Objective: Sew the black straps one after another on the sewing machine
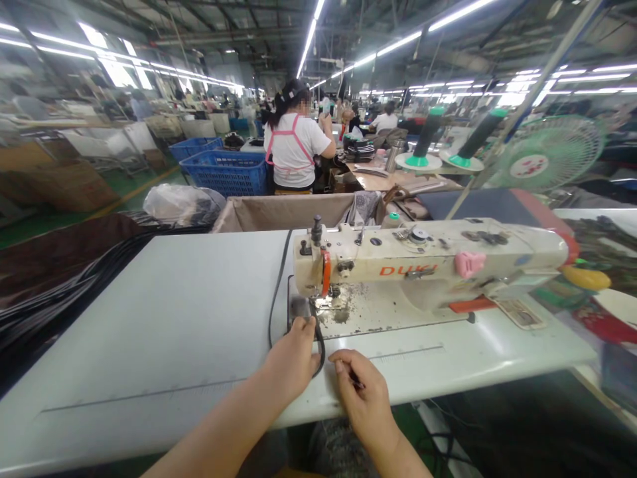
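Note:
A long black strap (279, 285) runs over the white table and loops beside the needle area of a sewing machine (378, 265). My left hand (294, 355) is closed on the strap just in front of the presser foot (330, 300), its fingers wrapped over the loop. To the right, at the table's front edge, my right hand (362, 388) is closed with thumb and forefinger pinched together. A small dark object shows inside its curled fingers, too hidden to name.
Black strips (74, 292) hang along the table's left edge. Behind the machine stand a fabric-lined bin (279, 211), thread cones (426, 136) and a green fan (547, 156). A person (294, 149) in a white shirt stands beyond, near blue crates (223, 174).

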A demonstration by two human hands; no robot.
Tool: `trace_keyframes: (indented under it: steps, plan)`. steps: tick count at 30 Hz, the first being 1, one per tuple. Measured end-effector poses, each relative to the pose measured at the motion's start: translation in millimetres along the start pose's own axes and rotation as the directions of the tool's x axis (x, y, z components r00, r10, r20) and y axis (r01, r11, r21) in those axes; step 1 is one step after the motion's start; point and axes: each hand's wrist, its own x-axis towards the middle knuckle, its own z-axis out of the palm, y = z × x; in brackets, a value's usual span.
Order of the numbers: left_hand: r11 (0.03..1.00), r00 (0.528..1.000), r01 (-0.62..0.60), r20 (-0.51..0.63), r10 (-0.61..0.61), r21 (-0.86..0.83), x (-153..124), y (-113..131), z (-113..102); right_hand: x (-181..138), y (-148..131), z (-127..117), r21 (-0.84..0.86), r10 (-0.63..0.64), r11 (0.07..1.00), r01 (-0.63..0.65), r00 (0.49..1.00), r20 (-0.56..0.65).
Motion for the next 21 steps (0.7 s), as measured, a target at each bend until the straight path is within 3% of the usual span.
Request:
trace_keyframes:
  steps: [3, 6, 9, 11, 13, 15, 18, 21]
  plan:
    - [0.998, 0.999, -0.040, 0.000, 0.040, 0.050, -7, 3, -4, -6, -1, -12, 0.073, 0.023, 0.997, -0.028, 0.997, 0.078]
    - [0.989, 0.989, -0.122, -0.075, 0.128, 0.087, -9, 1, -5, -22, 0, -25, 0.098, 0.065, 0.992, -0.073, 0.994, 0.083]
    - [0.969, 0.961, -0.225, -0.138, 0.238, 0.107, -7, -7, 0, -49, 9, -38, 0.115, 0.171, 0.979, -0.169, 0.985, -0.013]
    - [0.954, 0.943, -0.285, -0.150, 0.297, 0.095, -5, -14, 6, -70, 21, -44, 0.144, 0.297, 0.950, -0.276, 0.944, -0.145]
    - [0.938, 0.925, -0.331, -0.160, 0.344, 0.101, -5, -19, 13, -90, 36, -51, 0.206, 0.477, 0.878, -0.433, 0.829, -0.292]
    - [0.919, 0.904, -0.365, -0.181, 0.388, 0.146, -5, -24, 18, -108, 55, -59, 0.294, 0.642, 0.766, -0.572, 0.653, -0.402]
    - [0.887, 0.869, -0.392, -0.217, 0.444, 0.244, -5, -30, 23, -133, 85, -77, 0.349, 0.725, 0.667, -0.658, 0.466, -0.506]
    - [0.859, 0.836, -0.414, -0.247, 0.490, 0.301, -2, -37, 28, -158, 111, -101, 0.384, 0.720, 0.607, -0.696, 0.277, -0.636]
